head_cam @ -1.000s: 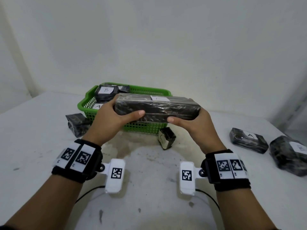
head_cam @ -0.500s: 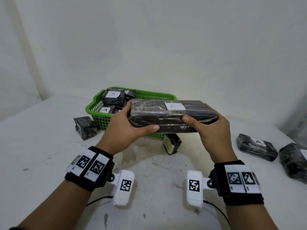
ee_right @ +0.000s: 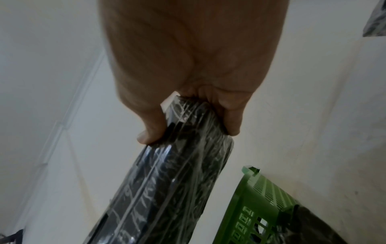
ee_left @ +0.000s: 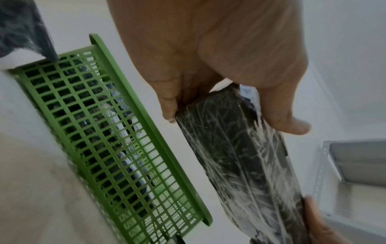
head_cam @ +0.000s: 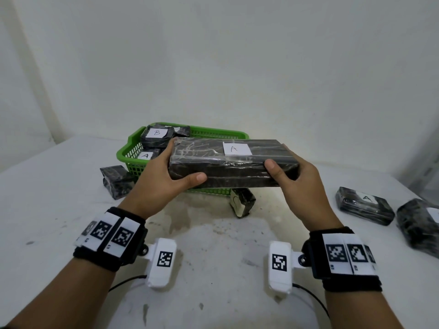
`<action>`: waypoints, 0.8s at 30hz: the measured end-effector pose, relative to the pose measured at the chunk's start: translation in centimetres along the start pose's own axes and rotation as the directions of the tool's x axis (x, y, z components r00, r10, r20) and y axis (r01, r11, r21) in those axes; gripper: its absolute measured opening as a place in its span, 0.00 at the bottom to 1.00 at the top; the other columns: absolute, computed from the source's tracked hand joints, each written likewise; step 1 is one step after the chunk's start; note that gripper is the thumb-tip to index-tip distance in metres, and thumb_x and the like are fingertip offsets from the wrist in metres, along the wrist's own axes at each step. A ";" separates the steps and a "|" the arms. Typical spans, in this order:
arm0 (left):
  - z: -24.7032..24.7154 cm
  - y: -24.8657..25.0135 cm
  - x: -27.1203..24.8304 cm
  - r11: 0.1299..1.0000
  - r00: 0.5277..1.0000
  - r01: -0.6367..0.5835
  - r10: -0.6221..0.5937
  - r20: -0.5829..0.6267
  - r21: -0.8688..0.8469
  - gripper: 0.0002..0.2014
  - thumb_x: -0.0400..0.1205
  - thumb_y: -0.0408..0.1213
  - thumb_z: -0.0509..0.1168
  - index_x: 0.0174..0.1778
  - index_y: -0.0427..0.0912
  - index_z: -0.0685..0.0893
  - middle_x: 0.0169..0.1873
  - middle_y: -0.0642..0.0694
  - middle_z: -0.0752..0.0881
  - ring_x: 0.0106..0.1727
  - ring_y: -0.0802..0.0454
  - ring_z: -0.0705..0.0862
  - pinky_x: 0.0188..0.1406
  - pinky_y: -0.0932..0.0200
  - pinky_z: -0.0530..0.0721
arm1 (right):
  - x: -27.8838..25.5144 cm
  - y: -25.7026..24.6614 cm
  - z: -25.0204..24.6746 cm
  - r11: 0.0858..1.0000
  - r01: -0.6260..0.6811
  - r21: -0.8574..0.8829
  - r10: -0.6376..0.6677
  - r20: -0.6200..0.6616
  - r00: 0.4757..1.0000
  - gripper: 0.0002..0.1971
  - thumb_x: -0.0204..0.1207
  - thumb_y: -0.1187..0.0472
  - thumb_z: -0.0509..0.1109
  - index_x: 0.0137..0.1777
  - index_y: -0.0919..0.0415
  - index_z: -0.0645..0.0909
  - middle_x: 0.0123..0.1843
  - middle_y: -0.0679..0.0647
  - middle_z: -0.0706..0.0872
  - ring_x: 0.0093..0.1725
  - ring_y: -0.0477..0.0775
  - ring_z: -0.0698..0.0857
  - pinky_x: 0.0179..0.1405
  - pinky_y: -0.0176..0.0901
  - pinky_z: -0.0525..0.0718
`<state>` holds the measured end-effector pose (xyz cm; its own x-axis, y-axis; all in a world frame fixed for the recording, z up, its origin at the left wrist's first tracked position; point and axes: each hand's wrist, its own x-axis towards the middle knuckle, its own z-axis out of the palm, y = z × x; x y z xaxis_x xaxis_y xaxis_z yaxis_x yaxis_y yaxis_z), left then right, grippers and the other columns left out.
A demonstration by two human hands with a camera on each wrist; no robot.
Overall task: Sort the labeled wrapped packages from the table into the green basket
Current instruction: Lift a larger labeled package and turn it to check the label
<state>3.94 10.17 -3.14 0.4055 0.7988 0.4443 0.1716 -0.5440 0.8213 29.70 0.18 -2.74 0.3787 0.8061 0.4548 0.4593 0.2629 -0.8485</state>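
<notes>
Both hands hold a long black wrapped package (head_cam: 234, 163) labelled A level in the air, just in front of the green basket (head_cam: 126, 154). My left hand (head_cam: 166, 179) grips its left end, thumb on the near side. My right hand (head_cam: 295, 178) grips the right end the same way. The wrist views show the package (ee_left: 240, 156) (ee_right: 167, 181) held beside the basket (ee_left: 117, 132) (ee_right: 256, 208). Inside the basket lie a package marked B (head_cam: 156, 135) and another marked A (head_cam: 146, 155).
On the white table (head_cam: 213, 245) a dark unlabelled package (head_cam: 116, 180) lies left of the basket and a small one (head_cam: 242, 201) stands at its front. To the right lie a package marked A (head_cam: 364, 208) and a bigger one (head_cam: 420, 222) at the edge.
The long package has turned in my hands so that its A label faces up, and it has shifted slightly right. Both hands keep their grip.
</notes>
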 end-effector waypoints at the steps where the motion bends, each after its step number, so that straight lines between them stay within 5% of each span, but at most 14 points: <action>1: 0.0 -0.1 0.1 1.000 1.000 -0.002 0.002 -0.003 0.004 0.44 0.70 0.61 0.73 0.83 0.57 0.68 0.64 0.72 0.83 0.62 0.77 0.83 0.65 0.74 0.80 | 0.0 0.0 0.0 1.000 0.007 -0.011 -0.007 -0.011 1.000 0.30 0.72 0.36 0.72 0.74 0.43 0.84 0.60 0.41 0.93 0.64 0.41 0.89 0.73 0.51 0.85; 3: 0.0 -0.3 0.0 1.000 1.000 -0.003 0.003 -0.009 0.025 0.38 0.73 0.62 0.75 0.79 0.52 0.77 0.63 0.65 0.88 0.63 0.71 0.86 0.68 0.63 0.85 | 0.0 0.1 -0.1 1.000 0.007 -0.021 -0.007 -0.017 1.000 0.29 0.72 0.36 0.72 0.73 0.43 0.84 0.58 0.40 0.93 0.62 0.41 0.90 0.72 0.54 0.86; 4: 0.0 -0.1 -0.1 0.999 1.000 0.008 -0.008 -0.014 0.032 0.36 0.74 0.62 0.75 0.77 0.54 0.78 0.61 0.64 0.89 0.61 0.72 0.87 0.67 0.65 0.85 | -0.1 0.2 0.0 1.000 0.000 -0.020 0.000 -0.007 1.000 0.29 0.71 0.36 0.74 0.72 0.42 0.84 0.58 0.40 0.93 0.62 0.40 0.90 0.72 0.55 0.86; 6: 0.1 0.2 -0.3 0.999 0.999 0.030 -0.029 -0.025 0.040 0.28 0.75 0.55 0.75 0.69 0.66 0.71 0.56 0.72 0.83 0.54 0.87 0.82 0.57 0.83 0.78 | -0.2 0.3 0.3 1.000 -0.006 -0.017 0.006 0.024 1.000 0.34 0.66 0.36 0.83 0.72 0.44 0.84 0.60 0.41 0.93 0.63 0.40 0.90 0.71 0.51 0.86; 8: 0.4 0.7 -0.4 0.999 0.999 0.043 -0.043 -0.012 0.025 0.33 0.76 0.45 0.75 0.66 0.69 0.61 0.54 0.77 0.75 0.48 0.97 0.74 0.47 0.92 0.70 | -0.3 0.5 0.9 1.000 0.004 -0.019 -0.004 -0.001 1.000 0.42 0.58 0.39 0.90 0.73 0.45 0.83 0.62 0.42 0.93 0.63 0.41 0.90 0.66 0.46 0.88; 11: 0.3 0.3 -0.2 0.999 0.999 0.047 -0.047 -0.009 -0.013 0.39 0.66 0.50 0.82 0.71 0.69 0.70 0.56 0.72 0.87 0.57 0.82 0.84 0.59 0.79 0.81 | -0.4 0.6 1.9 0.999 0.031 -0.023 -0.033 -0.091 0.995 0.41 0.55 0.46 0.93 0.70 0.46 0.85 0.58 0.40 0.94 0.58 0.37 0.91 0.59 0.35 0.89; 14: -0.2 -0.6 0.0 0.999 0.999 0.031 -0.031 -0.019 -0.035 0.51 0.63 0.55 0.85 0.83 0.54 0.72 0.62 0.64 0.90 0.63 0.66 0.88 0.68 0.59 0.85 | -0.6 0.6 2.3 1.000 0.023 -0.013 -0.024 -0.082 0.996 0.40 0.56 0.48 0.93 0.71 0.45 0.85 0.59 0.40 0.94 0.59 0.35 0.91 0.55 0.28 0.87; 17: -0.4 -0.4 0.0 0.997 0.999 0.042 -0.041 0.020 -0.062 0.58 0.62 0.59 0.84 0.88 0.54 0.63 0.64 0.70 0.87 0.65 0.72 0.85 0.68 0.66 0.82 | -0.4 0.5 1.6 1.000 0.019 0.013 -0.019 0.003 1.000 0.41 0.60 0.53 0.92 0.75 0.47 0.83 0.62 0.42 0.93 0.63 0.41 0.91 0.63 0.38 0.89; 20: -0.1 -0.3 0.0 0.995 0.998 0.054 -0.052 0.016 -0.079 0.50 0.63 0.50 0.83 0.80 0.64 0.65 0.58 0.78 0.87 0.62 0.76 0.85 0.64 0.73 0.82 | -0.3 0.7 1.0 0.999 0.041 0.020 -0.041 0.033 0.999 0.42 0.62 0.61 0.92 0.78 0.50 0.80 0.64 0.45 0.93 0.65 0.45 0.91 0.68 0.48 0.88; 22: -0.1 -0.5 0.1 0.994 0.999 0.041 -0.041 -0.003 -0.097 0.51 0.63 0.49 0.85 0.82 0.60 0.66 0.62 0.70 0.88 0.64 0.71 0.86 0.67 0.68 0.84 | -0.4 0.8 1.0 0.998 0.055 0.019 -0.056 0.022 0.998 0.43 0.62 0.62 0.91 0.79 0.51 0.80 0.65 0.45 0.93 0.65 0.45 0.91 0.69 0.48 0.88; 24: -0.1 -0.3 0.0 0.994 0.999 0.039 -0.037 0.022 -0.105 0.60 0.62 0.50 0.85 0.89 0.57 0.58 0.62 0.74 0.85 0.64 0.77 0.83 0.66 0.73 0.81 | -0.5 0.6 1.0 0.998 0.058 0.024 -0.058 0.004 0.998 0.43 0.62 0.56 0.90 0.79 0.50 0.80 0.64 0.44 0.93 0.65 0.43 0.90 0.68 0.45 0.88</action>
<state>3.82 10.37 -3.35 0.4186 0.8126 0.4056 0.0923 -0.4823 0.8711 29.02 0.49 -3.77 0.3481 0.7917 0.5021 0.4612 0.3217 -0.8269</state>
